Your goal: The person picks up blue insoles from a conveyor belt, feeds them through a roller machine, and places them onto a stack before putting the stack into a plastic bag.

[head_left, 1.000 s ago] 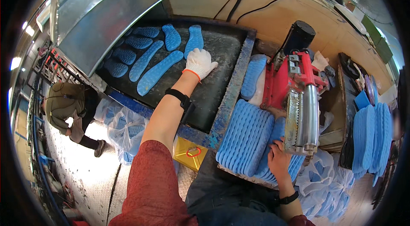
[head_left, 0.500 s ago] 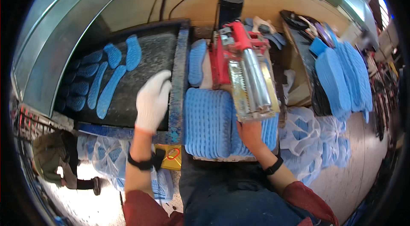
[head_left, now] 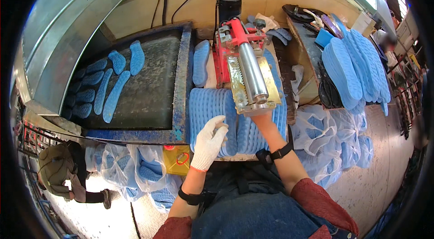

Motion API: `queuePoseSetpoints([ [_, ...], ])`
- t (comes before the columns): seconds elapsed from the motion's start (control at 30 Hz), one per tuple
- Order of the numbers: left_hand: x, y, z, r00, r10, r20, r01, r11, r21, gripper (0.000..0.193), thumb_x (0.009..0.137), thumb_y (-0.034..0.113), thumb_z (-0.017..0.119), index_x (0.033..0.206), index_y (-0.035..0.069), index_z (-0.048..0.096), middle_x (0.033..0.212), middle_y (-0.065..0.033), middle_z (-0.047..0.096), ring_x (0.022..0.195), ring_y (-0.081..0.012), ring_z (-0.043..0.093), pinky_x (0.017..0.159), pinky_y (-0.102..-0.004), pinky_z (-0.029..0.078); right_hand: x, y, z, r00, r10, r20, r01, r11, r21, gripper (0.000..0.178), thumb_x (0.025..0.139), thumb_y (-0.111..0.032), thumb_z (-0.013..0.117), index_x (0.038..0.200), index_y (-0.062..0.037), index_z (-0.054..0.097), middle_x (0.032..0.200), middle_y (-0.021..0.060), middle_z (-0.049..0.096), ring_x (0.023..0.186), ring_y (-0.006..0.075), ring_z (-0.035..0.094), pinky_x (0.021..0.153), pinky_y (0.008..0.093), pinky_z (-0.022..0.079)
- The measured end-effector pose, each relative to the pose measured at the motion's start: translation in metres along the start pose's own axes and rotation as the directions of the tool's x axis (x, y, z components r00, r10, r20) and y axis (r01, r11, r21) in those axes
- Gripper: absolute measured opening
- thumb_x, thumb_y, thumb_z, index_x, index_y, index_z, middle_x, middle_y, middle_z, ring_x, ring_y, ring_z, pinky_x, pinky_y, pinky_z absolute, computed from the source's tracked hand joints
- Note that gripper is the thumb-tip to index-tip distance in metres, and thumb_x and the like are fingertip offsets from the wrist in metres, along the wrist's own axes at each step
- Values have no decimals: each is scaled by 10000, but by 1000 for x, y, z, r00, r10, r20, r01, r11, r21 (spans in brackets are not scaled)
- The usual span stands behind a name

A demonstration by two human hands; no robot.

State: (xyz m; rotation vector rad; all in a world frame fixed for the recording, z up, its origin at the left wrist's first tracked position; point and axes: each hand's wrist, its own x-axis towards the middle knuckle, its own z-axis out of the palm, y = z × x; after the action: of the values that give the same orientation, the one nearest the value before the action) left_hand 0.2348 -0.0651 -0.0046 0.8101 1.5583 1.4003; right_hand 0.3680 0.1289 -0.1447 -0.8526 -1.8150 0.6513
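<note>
My left hand, in a white knit glove, hovers over the front of a row of ribbed blue shoe soles packed on edge. Its fingers are slightly bent and apart, with nothing visible in them. My bare right hand reaches under the front end of a red machine with a silver roller and a yellow-stained metal plate. Its fingers are hidden behind the plate, so what they hold cannot be seen. More blue soles stand beside that wrist.
On the left, a dark belt in a blue frame carries several soles toward a metal hood. A side table at right bears stacked soles. Plastic bags of soles lie below. A bent-over person is at far left.
My left hand has moved right and nearer to me, from over the dark belt to the packed soles. My right hand stays under the machine's front end. The whole view has shifted slightly.
</note>
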Motion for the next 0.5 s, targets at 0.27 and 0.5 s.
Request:
queuePoseSetpoints([
  [0.27,30,-30,28,981,132,-139,-103,975,197,578,886,166,619,1344,-83,368,1102,-152,618,940,-188,641,816,-310,530,-3,-56,-60,756,567,326,-614,442,654,336,849,-132,658,1167,-58,580,1052,32,623,925,124,582,806,291,459],
  [0.5,36,-22,18,940,-212,266,331,752,-571,382,880,133,625,1218,0,507,1033,-74,636,902,-171,653,712,-335,573,-18,-77,-61,710,428,560,-693,567,445,300,871,-153,659,1140,-49,575,990,21,627,778,112,582,631,285,461],
])
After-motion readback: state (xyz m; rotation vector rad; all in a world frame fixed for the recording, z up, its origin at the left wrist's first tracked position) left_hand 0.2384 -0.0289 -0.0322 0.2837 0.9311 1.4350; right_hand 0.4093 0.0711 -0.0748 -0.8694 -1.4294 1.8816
